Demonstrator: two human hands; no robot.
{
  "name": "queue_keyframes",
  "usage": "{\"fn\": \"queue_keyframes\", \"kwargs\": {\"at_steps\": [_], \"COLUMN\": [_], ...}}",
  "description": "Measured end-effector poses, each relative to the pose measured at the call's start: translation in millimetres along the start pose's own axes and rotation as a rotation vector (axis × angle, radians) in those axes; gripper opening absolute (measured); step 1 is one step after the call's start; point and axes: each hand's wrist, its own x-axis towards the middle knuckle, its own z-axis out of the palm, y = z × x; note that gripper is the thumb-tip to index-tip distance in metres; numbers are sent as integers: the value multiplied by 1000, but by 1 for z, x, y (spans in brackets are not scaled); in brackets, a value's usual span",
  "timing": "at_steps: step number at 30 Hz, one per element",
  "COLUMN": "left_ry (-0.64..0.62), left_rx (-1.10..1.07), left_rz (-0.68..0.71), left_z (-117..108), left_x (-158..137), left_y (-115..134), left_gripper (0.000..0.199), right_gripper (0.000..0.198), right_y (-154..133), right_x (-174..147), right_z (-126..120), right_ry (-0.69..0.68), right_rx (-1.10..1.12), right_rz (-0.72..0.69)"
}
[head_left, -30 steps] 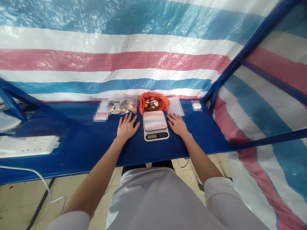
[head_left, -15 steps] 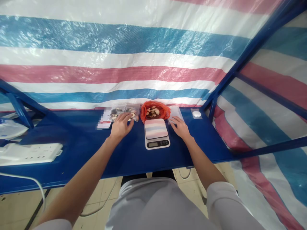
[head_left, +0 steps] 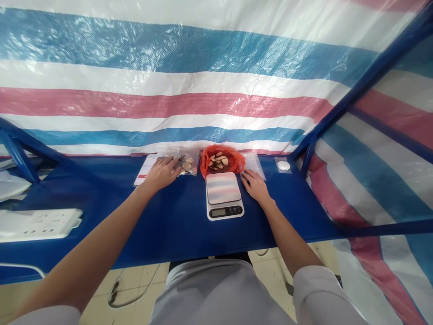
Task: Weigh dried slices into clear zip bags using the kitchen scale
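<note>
My left hand (head_left: 163, 173) lies with its fingers stretched out over clear plastic bags (head_left: 189, 165) that hold pale and dark slices. Under and beside its wrist is a white phone-like panel (head_left: 143, 172) with a red strip. My right hand (head_left: 254, 184) rests, fingers spread, at the near edge of flat clear bags (head_left: 254, 163), just right of the kitchen scale (head_left: 223, 188). Behind the scale stands an open red plastic bag (head_left: 238, 161) with dried slices (head_left: 218, 161) inside, their kind not certain. Neither hand grips anything.
A small clear packet with a white round piece (head_left: 283, 165) lies at the right of the blue table (head_left: 176, 234). On the left is a white power strip (head_left: 40, 224) with a cable. Blue metal frame bars (head_left: 307, 155) and a striped plastic sheet (head_left: 189, 106) enclose the table.
The view has shifted slightly. My left hand has moved left across the bags, uncovering more of the slices. My right hand has drawn a little nearer to me, off the flat bags.
</note>
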Motion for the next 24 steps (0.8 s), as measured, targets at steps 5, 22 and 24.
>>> {"fn": "queue_keyframes", "kwargs": {"at_steps": [5,22,24], "left_ry": [-35,-165,-179], "left_rx": [11,-9,-7], "left_rz": [12,174,189], "left_z": [0,2,1], "left_x": [1,28,29], "left_y": [4,21,19], "left_gripper": [55,39,39], "right_gripper": [40,41,41], "right_y": [0,-1,-2], "right_x": [0,-1,-1], "right_z": [-1,-3,-2], "right_ry": [-12,-41,-33], "right_rx": [-4,17,12], "right_rz": [9,23,21]}}
